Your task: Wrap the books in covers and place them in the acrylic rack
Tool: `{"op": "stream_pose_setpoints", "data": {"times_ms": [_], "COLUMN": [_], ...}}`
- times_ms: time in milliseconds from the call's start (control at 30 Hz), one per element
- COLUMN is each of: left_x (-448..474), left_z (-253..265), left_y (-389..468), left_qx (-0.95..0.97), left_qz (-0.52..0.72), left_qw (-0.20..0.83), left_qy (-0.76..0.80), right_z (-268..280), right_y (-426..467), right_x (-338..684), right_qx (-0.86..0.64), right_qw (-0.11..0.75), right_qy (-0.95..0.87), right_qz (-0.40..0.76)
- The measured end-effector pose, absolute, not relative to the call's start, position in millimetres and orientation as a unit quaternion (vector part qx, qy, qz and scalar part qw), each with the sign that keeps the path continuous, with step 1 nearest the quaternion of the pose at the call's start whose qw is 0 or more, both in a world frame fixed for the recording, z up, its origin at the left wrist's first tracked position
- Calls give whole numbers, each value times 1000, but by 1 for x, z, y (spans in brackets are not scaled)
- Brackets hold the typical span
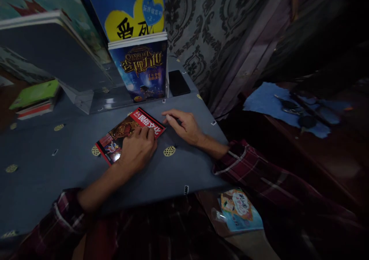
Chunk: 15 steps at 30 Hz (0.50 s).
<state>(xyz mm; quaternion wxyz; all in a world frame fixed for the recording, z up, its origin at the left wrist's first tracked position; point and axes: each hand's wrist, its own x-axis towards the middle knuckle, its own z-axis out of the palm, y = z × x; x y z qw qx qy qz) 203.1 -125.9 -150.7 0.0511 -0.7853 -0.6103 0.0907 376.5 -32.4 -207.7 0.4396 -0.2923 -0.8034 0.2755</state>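
A thin paperback book [115, 131] with a red and black cover and white Chinese title lies closed and slanted on the table. Across its lower right part rests my left hand [138, 146], fingers bent and pressed against the cover; its thumb is hidden. Just off the book's upper right corner is my right hand [184, 127], with nothing visible in it. Its index finger reaches forward and the thumb sits close beside it, a small gap between them.
A dark blue book [144, 69] stands upright in a clear holder behind, before a yellow-and-blue book [129, 14]. Beside it lies a black phone-like slab [179, 83]. Stacked books [37, 96] lie left under a grey panel [57, 48]. A blue booklet [242, 214] sits below the table edge.
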Motion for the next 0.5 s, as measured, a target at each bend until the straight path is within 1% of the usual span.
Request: {"op": "stream_pose_setpoints", "data": {"times_ms": [200,500], "left_x": [209,201], "left_z": [-144,-147], "left_y": [-122,-123], "left_qx": [-788,-796], "left_qz": [100,77], "left_qw": [42,48], "left_qy": [-606,-599], "right_z": [-208,-201], "right_y": [-30,-34], "right_x": [378,379], "right_qx": [-299,-293], "right_qw": [448,481], "right_qy": [-786,-776], "right_qz": [304,283]}}
